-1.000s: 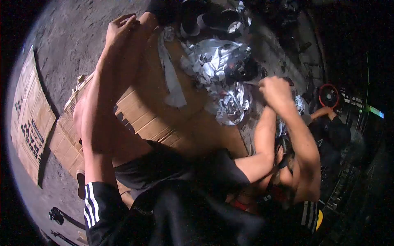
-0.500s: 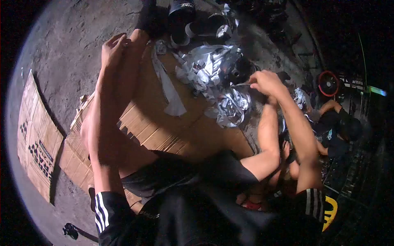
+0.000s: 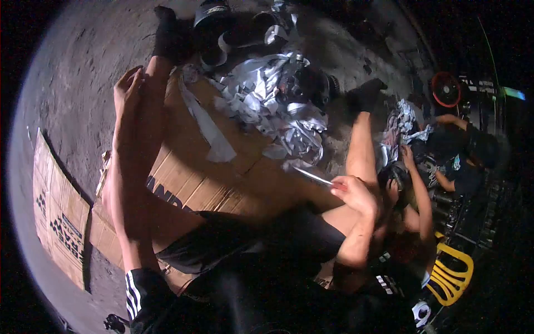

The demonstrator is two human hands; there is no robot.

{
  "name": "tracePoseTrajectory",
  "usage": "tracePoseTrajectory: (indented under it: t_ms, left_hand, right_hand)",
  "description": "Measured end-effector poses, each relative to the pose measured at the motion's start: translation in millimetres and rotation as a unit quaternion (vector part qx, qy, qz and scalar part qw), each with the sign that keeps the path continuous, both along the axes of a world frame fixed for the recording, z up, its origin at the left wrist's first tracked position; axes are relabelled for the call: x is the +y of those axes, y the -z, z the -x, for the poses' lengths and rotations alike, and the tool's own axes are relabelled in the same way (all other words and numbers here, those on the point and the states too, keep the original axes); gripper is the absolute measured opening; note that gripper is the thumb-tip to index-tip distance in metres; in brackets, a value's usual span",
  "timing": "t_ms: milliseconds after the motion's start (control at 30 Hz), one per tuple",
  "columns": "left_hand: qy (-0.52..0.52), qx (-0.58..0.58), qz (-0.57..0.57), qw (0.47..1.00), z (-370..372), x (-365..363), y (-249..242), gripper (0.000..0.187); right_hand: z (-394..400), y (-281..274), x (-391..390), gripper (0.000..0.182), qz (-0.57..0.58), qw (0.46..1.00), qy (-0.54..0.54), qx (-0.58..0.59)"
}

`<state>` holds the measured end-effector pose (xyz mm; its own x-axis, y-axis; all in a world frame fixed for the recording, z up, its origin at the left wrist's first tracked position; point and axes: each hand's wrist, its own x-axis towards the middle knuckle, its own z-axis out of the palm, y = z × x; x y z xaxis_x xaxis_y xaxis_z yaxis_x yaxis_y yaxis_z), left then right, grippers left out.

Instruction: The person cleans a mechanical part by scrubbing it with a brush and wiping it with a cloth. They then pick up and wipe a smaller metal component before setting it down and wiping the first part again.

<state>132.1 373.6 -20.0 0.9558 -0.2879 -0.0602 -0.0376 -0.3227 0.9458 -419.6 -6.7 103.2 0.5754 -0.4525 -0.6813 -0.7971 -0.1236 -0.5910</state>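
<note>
My right hand point(image 3: 355, 195) is closed on a slim tool point(image 3: 314, 175) with a reddish handle and a long bright shaft pointing left over the cardboard point(image 3: 194, 172). My left hand point(image 3: 128, 89) rests by my lower leg at the upper left, fingers loosely bent and apart, with nothing visible in it. Ahead of my right hand, a heap of pale, shiny cloth scraps point(image 3: 256, 94) surrounds a dark machine part point(image 3: 303, 83). One long pale strip point(image 3: 208, 128) lies apart on the cardboard.
Another cardboard sheet point(image 3: 58, 217) lies at the left on the rough floor point(image 3: 83, 72). At the right are other people's arms point(image 3: 420, 189), a red-rimmed round object point(image 3: 446, 89), more rags point(image 3: 409, 119) and a yellow chair point(image 3: 451, 273). Dark rounded objects point(image 3: 214, 16) stand at the top.
My right hand has moved down and back from the dark part, and the bright tool now shows clearly. The view has shifted. More of the neighbouring people and the yellow chair show.
</note>
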Motion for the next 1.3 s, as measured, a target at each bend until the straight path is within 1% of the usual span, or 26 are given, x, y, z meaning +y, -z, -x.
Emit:
tracePoseTrajectory:
  t_ms: [67, 100, 200, 233, 267, 333, 367, 400, 500, 533, 600, 667, 700, 733, 800, 867, 933, 1000, 1033, 1067, 1100, 1133, 1200, 1233, 1267, 1300]
  left_hand:
    - [0.001, 0.012, 0.0, 1.0, 6, -5, -6, 0.038]
    - [-0.003, 0.008, 0.007, 1.0, 3, -4, -4, 0.038]
    - [0.004, 0.01, 0.001, 1.0, -1, -4, -2, 0.038]
    - [-0.001, -0.003, -0.009, 1.0, 5, -10, -13, 0.038]
    - [-0.007, -0.017, -0.02, 1.0, -2, -4, 2, 0.039]
    - [-0.012, -0.017, -0.031, 0.999, 9, -9, -12, 0.038]
    - [-0.005, -0.028, -0.037, 0.999, 9, -7, -12, 0.038]
    - [0.0, -0.037, -0.043, 0.998, 8, -5, -12, 0.038]
    - [-0.003, -0.034, -0.009, 0.999, 18, -2, -15, 0.037]
    - [-0.001, -0.035, -0.01, 0.999, 16, 3, -11, 0.037]
    - [-0.009, -0.014, 0.018, 1.0, 5, 3, -4, 0.036]
    - [-0.02, 0.032, 0.05, 0.998, 4, -3, -10, 0.036]
    - [-0.021, 0.014, 0.02, 0.999, 3, -10, -12, 0.036]
    - [-0.016, 0.0, -0.015, 1.0, 1, -15, -9, 0.037]
    - [-0.012, -0.018, -0.027, 0.999, -7, -18, -6, 0.039]
    - [-0.009, -0.039, -0.031, 0.999, 7, -17, -14, 0.04]
    - [-0.011, 0.018, -0.016, 1.0, 14, -16, -28, 0.039]
    - [-0.001, 0.0, -0.015, 1.0, 8, -13, -24, 0.038]
    - [-0.002, -0.008, -0.041, 0.999, 6, -13, -24, 0.039]
    - [0.0, -0.014, -0.069, 0.998, 7, -14, -20, 0.039]
    - [-0.009, -0.092, -0.128, 0.988, 11, -18, -22, 0.04]
    - [-0.009, -0.081, -0.133, 0.988, 14, -22, -31, 0.04]
    - [0.011, -0.095, -0.145, 0.985, 25, -19, -32, 0.039]
    - [0.003, -0.092, -0.142, 0.986, 26, -19, -27, 0.039]
    - [-0.005, -0.062, -0.103, 0.993, 23, -20, -26, 0.039]
    - [-0.011, -0.032, -0.065, 0.997, 17, -16, -24, 0.039]
  right_hand:
    - [-1, -44, -1, 0.023, 0.12, 0.986, -0.115, 0.01]
    - [2, -50, -5, 0.022, 0.198, 0.977, -0.08, -0.027]
    - [-29, -70, -10, 0.026, 0.153, 0.968, 0.123, -0.159]
    - [-44, -59, -8, 0.027, 0.129, 0.954, 0.154, -0.223]
    - [-64, -40, -6, 0.028, 0.106, 0.935, 0.182, -0.286]
    - [-92, 50, -18, 0.035, 0.264, 0.877, 0.103, -0.387]
    - [-116, 71, -13, 0.039, 0.302, 0.863, 0.092, -0.395]
    - [-141, 85, -6, 0.042, 0.337, 0.847, 0.08, -0.403]
    - [-194, 82, 12, 0.041, 0.316, 0.887, 0.093, -0.324]
    - [-196, 101, 18, 0.041, 0.424, 0.827, 0.074, -0.362]
    - [-161, 112, 41, 0.041, 0.351, 0.921, 0.094, -0.139]
    - [-139, 122, 51, 0.043, 0.341, 0.88, 0.074, -0.323]
    - [-143, 145, 36, 0.043, 0.403, 0.839, 0.068, -0.36]
    - [-158, 112, 36, 0.043, 0.314, 0.897, 0.103, -0.292]
    - [-206, 81, 23, 0.043, 0.322, 0.889, 0.069, -0.319]
    - [-218, 95, 36, 0.042, 0.402, 0.836, 0.086, -0.364]
    - [-183, 101, 70, 0.046, 0.28, 0.927, 0.163, -0.192]
    - [-150, 158, 74, 0.05, 0.415, 0.824, 0.079, -0.378]
    - [-153, 151, 69, 0.051, 0.391, 0.855, 0.085, -0.331]
    - [-164, 148, 57, 0.048, 0.438, 0.82, 0.064, -0.364]
    - [-186, 115, 53, 0.047, 0.41, 0.848, 0.086, -0.325]
    - [-204, 97, 47, 0.046, 0.381, 0.874, 0.106, -0.281]
    - [-220, 117, 35, 0.046, 0.507, 0.783, 0.083, -0.351]
    - [-209, 111, 59, 0.049, 0.358, 0.872, 0.153, -0.296]
    - [-195, 125, 73, 0.051, 0.362, 0.88, 0.165, -0.259]
    - [-181, 145, 86, 0.052, 0.396, 0.852, 0.144, -0.31]
